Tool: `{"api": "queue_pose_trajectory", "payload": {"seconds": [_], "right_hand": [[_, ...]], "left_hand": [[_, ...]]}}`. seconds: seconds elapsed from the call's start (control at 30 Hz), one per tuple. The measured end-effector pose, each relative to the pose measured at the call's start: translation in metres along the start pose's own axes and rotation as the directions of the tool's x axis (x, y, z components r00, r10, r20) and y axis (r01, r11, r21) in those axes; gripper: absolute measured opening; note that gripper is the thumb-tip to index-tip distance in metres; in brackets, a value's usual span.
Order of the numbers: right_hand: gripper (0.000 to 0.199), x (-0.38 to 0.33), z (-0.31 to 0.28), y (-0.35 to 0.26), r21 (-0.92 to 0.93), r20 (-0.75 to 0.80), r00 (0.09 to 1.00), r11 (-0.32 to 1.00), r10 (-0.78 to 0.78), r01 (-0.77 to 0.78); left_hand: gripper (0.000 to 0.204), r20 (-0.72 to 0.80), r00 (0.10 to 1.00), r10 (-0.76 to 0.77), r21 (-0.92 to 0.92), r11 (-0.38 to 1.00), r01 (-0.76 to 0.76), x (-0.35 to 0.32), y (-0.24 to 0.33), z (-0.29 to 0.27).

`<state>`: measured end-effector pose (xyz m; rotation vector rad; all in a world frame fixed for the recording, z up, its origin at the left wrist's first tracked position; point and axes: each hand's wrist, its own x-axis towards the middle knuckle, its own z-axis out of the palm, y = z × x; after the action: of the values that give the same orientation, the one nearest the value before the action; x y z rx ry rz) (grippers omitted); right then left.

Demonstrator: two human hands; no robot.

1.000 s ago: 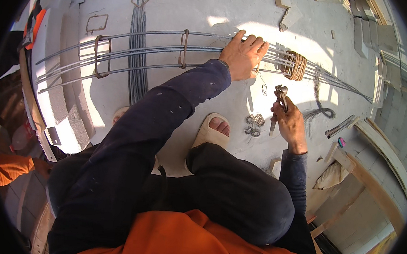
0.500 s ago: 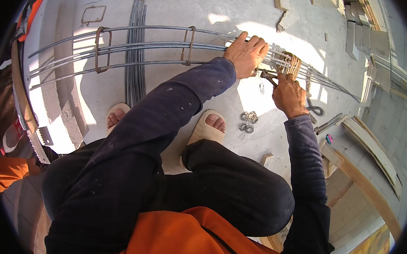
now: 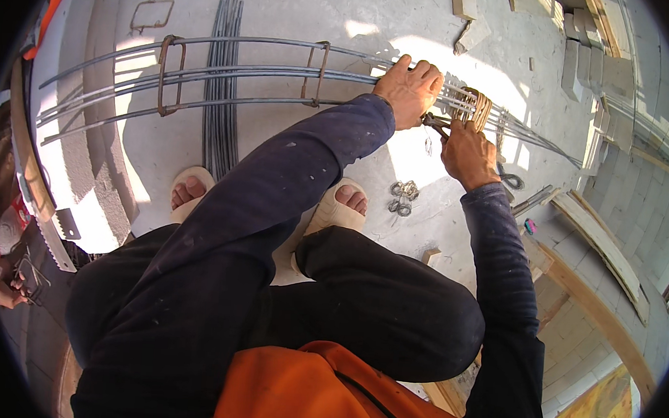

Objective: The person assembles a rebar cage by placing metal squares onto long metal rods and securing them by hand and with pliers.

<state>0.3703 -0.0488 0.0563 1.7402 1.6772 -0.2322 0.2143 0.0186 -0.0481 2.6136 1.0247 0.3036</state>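
Observation:
Long steel reinforcing bars run across in front of me, with rusty rectangular stirrups around them at the left. My left hand is closed over the bars right of the middle; its fingertips are partly hidden. Just to its right, my right hand grips dark pincers, their jaws close beside my left hand at the nearest bar. Whether wire is in the jaws I cannot tell. A bunch of stirrups hangs together on the bars beyond my right hand. Small coils of tie wire lie on the floor.
A bundle of bars lies crosswise under the frame. A handsaw and pale blocks are at left, where another person's hand holds thin bent wire. Boards and a wooden beam stand at right.
The pincers and my right hand have shifted slightly left, closer to my left hand. At the far left, the other person's orange sleeve has gone and a hand with bent wire shows.

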Motion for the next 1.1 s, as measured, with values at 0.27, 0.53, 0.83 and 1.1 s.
{"api": "queue_pose_trajectory", "payload": {"seconds": [0.27, 0.53, 0.83, 1.1], "right_hand": [[0.027, -0.001, -0.008, 0.003, -0.126, -0.005, 0.996, 0.988, -0.092, 0.091], [0.025, 0.005, -0.012, 0.002, -0.165, -0.003, 0.994, 0.98, -0.111, 0.109], [0.041, 0.022, -0.024, 0.013, 0.052, 0.235, 0.959, 0.987, -0.158, 0.15], [0.062, 0.053, -0.002, 0.029, 0.346, 0.626, 0.764, 0.934, -0.158, -0.091]], "left_hand": [[0.063, -0.115, 0.993, 0.016, -0.026, 0.999, -0.019, 0.0, -0.002, 0.005], [0.06, -0.131, 0.991, 0.016, -0.05, 0.998, -0.023, 0.0, -0.002, 0.009], [0.069, -0.092, 0.996, 0.015, 0.033, 0.999, -0.012, 0.001, -0.002, 0.008], [0.049, -0.181, 0.983, 0.021, 0.024, 1.0, -0.017, -0.002, -0.002, 0.014]]}}
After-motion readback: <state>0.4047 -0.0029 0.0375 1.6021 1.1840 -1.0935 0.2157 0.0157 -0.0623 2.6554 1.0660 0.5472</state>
